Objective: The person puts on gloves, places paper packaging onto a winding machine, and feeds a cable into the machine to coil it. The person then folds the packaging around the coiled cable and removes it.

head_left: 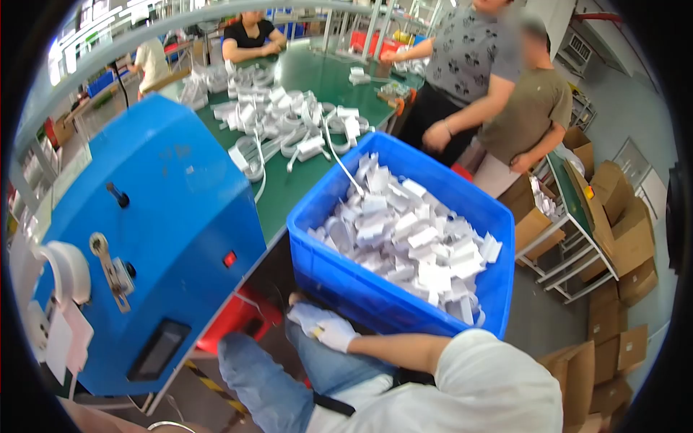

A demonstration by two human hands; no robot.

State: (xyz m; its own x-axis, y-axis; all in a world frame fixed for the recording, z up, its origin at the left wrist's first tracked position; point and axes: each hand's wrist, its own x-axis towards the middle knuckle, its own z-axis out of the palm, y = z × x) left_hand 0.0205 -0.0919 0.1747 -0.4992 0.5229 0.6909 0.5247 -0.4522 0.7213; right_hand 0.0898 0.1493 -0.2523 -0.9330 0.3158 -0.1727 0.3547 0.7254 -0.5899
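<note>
My right hand (323, 327), in a white glove, lies on my denim-covered knee just below the blue crate, its fingers stretched over the knee with nothing visible in them. Part of my left arm (101, 419), with a bracelet, crosses the lower left edge; its fingers cannot be made out. Nearest to it is a blue machine (166, 187) with a red switch, a dark display panel and a metal lever. White card-like pieces (68, 335) hang at its left side, beside a white roll (71, 270). White cable bundles with paper wraps (408, 231) fill much of the blue crate (401, 307).
More white cable bundles (292, 119) are heaped on the green table (307, 68). One cable trails over the crate's rim. Two people stand beyond the crate; another sits at the table's far side. Cardboard boxes (624, 289) line the right. A red stool (234, 317) is under me.
</note>
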